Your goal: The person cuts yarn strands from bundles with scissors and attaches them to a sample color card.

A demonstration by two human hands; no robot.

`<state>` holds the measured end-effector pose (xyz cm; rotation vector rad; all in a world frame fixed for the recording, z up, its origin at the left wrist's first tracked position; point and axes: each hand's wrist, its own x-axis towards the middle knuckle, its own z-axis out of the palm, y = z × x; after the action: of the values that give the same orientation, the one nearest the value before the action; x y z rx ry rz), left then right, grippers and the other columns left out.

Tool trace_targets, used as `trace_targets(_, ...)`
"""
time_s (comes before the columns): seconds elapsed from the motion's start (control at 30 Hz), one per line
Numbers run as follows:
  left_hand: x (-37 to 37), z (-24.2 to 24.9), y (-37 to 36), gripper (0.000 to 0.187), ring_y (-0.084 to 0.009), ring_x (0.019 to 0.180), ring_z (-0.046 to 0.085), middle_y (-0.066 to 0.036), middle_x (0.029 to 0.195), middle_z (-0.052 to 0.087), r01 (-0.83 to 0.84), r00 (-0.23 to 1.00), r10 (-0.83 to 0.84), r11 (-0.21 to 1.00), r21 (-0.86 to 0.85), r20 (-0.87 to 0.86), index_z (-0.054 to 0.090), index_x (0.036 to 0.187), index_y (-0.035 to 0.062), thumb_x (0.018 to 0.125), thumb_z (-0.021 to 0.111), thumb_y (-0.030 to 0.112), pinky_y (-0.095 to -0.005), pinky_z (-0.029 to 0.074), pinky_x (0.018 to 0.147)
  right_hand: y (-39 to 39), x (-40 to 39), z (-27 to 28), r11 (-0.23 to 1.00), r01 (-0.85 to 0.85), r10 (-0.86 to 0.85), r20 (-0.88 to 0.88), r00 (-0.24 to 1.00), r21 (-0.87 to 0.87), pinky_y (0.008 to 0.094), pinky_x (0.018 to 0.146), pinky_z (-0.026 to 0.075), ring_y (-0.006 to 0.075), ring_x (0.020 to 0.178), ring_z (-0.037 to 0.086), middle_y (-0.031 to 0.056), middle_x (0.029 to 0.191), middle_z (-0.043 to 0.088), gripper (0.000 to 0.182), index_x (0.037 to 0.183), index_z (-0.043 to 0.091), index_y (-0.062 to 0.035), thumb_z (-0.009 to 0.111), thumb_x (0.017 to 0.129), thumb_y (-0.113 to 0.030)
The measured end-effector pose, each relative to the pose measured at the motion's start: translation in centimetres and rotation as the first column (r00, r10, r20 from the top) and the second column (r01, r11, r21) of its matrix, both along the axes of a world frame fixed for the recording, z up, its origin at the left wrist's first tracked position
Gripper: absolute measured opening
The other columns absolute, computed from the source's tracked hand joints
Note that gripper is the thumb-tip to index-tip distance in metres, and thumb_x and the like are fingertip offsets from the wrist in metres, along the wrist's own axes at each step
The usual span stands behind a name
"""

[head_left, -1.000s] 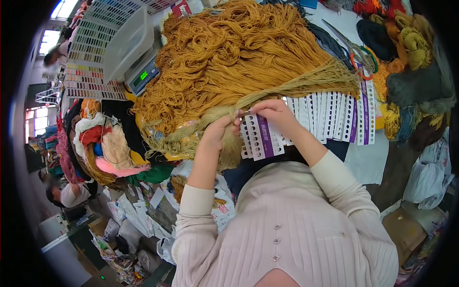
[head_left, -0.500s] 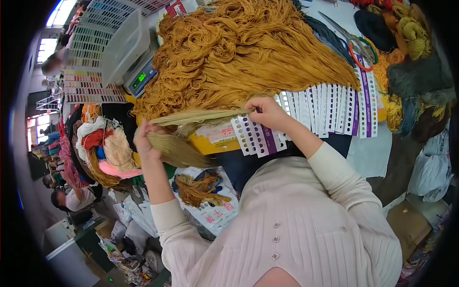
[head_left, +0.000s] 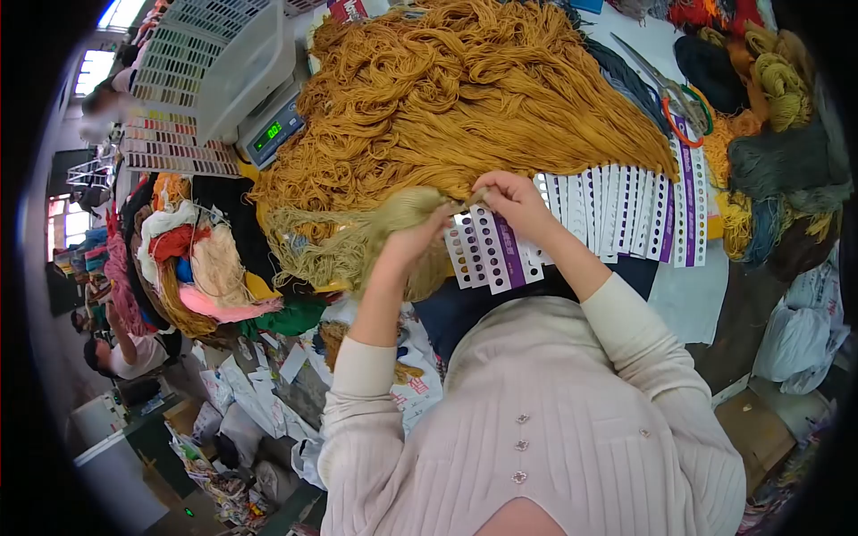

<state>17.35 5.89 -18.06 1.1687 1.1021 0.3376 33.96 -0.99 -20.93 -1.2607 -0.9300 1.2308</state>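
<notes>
My left hand (head_left: 418, 239) is closed around a skein of pale olive thread (head_left: 344, 239), whose loose strands spread leftward over the table edge. Close beside it, my right hand (head_left: 517, 204) pinches the end of the same skein, fingertips pressed together. Just under both hands lie punched white sample cards (head_left: 487, 250) with a purple stripe. A large heap of mustard-brown thread (head_left: 447, 107) covers the table beyond my hands.
A digital scale (head_left: 273, 134) with a clear plastic tray (head_left: 250, 76) stands at the left. Scissors (head_left: 666, 85) with orange and green handles lie at the right, near several coloured skeins (head_left: 778, 152). Bundled thread (head_left: 210, 259) hangs at the left. Another person (head_left: 130, 348) is farther off.
My left hand has moved right and up, close to my right hand. The stretched olive skein is now gathered between them, its loose part lying across the table at the left.
</notes>
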Motion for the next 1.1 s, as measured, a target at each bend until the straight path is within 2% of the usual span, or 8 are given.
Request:
trace_targets(0.27, -15.9, 6.6, 5.8, 0.014, -0.0057, 0.049, 0.042, 0.002, 0.058, 0.046, -0.421, 0.907, 0.421, 0.906, -0.046, -0.006, 0.056, 0.083, 0.0018, 0.074, 0.058, 0.013, -0.0171, 0.034, 0.046, -0.1, -0.9, 0.7, 0.984, -0.08, -0.029, 0.59, 0.807, 0.158, 0.0351, 0.072, 0.038, 0.0272, 0.082, 0.051, 0.0098, 0.086, 0.054, 0.039, 0.093, 0.054, -0.0079, 0.062, 0.057, -0.02)
trace_targets(0.3, -14.9, 8.9, 4.9, 0.017, -0.0065, 0.051, 0.044, 0.001, 0.061, 0.048, -0.584, 0.799, 0.6, 0.791, 0.183, -0.04, 0.056, 0.085, 0.0027, 0.074, 0.059, 0.014, -0.0174, 0.037, 0.048, -0.2, -1.0, 0.6, 0.982, -0.079, -0.042, 0.605, 0.795, 0.173, 0.035, 0.072, 0.038, 0.0273, 0.081, 0.051, 0.0098, 0.086, 0.054, 0.038, 0.093, 0.054, -0.0078, 0.062, 0.057, -0.019)
trace_targets(0.5, -23.1, 15.4, 3.9, 0.019, -0.0087, 0.054, 0.047, -0.001, 0.07, 0.051, -0.95, 0.125, 0.863, 0.246, -0.191, 0.489, 0.051, 0.09, -0.0023, 0.08, 0.05, 0.014, -0.0207, 0.04, 0.048, -0.2, -0.3, 1.0, 0.983, -0.151, 0.067, 0.562, 0.825, 0.105, 0.0347, 0.071, 0.041, 0.029, 0.08, 0.052, 0.0128, 0.087, 0.054, 0.036, 0.096, 0.052, -0.0029, 0.058, 0.062, -0.013)
trace_targets(0.6, -20.3, 15.1, -0.5, 0.026, -0.0084, 0.052, 0.045, -0.002, 0.072, 0.05, -0.189, 0.385, 0.552, 0.832, -0.522, 0.74, 0.047, 0.095, -0.0044, 0.082, 0.046, 0.018, -0.0209, 0.04, 0.046, 0.9, -0.3, 2.9, 0.993, -0.061, -0.007, 0.57, 0.822, 0.099, 0.0333, 0.071, 0.042, 0.0279, 0.078, 0.053, 0.0151, 0.087, 0.053, 0.034, 0.097, 0.051, -0.0011, 0.056, 0.065, -0.011)
trace_targets(0.67, -15.3, 13.4, -3.1, 0.039, -0.0091, 0.053, 0.045, -0.007, 0.078, 0.051, -0.405, 0.622, 0.558, 0.83, -0.384, 0.549, 0.04, 0.107, -0.0065, 0.082, 0.045, 0.023, -0.0202, 0.041, 0.047, 1.6, -1.2, 3.6, 0.968, 0.093, -0.202, 0.503, 0.84, 0.233, 0.0329, 0.07, 0.042, 0.0279, 0.076, 0.052, 0.0144, 0.087, 0.051, 0.031, 0.095, 0.051, -0.0002, 0.057, 0.066, -0.01)
trace_targets(0.8, -3.9, 13.4, -7.0, 0.044, -0.0197, 0.082, 0.051, -0.011, 0.098, 0.05, -0.348, 0.593, 0.607, 0.786, -0.511, 0.529, 0.036, 0.115, -0.0044, 0.085, 0.04, 0.028, -0.0347, 0.043, 0.072, -1.0, -1.8, 8.3, 0.917, 0.05, -0.231, 0.424, 0.876, 0.395, 0.0244, 0.056, 0.042, 0.0158, 0.065, 0.052, 0.0075, 0.08, 0.05, 0.021, 0.086, 0.052, 0.0022, 0.059, 0.068, -0.005)
trace_targets(1.0, 0.1, 11.4, -8.4, 0.054, -0.0224, 0.099, 0.047, -0.016, 0.115, 0.042, -0.002, 0.69, 0.219, 0.954, -0.3, 0.69, 0.027, 0.122, -0.0059, 0.087, 0.031, 0.035, -0.035, 0.039, 0.083, -5.3, -2.8, 13.2, 0.977, -0.193, 0.147, -0.368, 0.918, -0.091, 0.0175, 0.045, 0.037, 0.0057, 0.048, 0.046, 0.0006, 0.059, 0.052, 0.008, 0.074, 0.057, 0.0016, 0.055, 0.075, -0.006)
trace_targets(1.1, -0.3, 11.1, -8.5, 0.056, -0.0213, 0.098, 0.047, -0.015, 0.112, 0.044, 0.114, 0.618, 0.196, 0.936, -0.333, 0.762, 0.027, 0.121, -0.0079, 0.086, 0.032, 0.036, -0.032, 0.038, 0.084, -5.8, -2.0, 12.5, 0.99, -0.119, 0.075, -0.426, 0.901, -0.077, 0.0172, 0.044, 0.036, 0.0058, 0.048, 0.047, 0.0022, 0.057, 0.053, 0.01, 0.074, 0.06, 0.0016, 0.054, 0.075, -0.007)
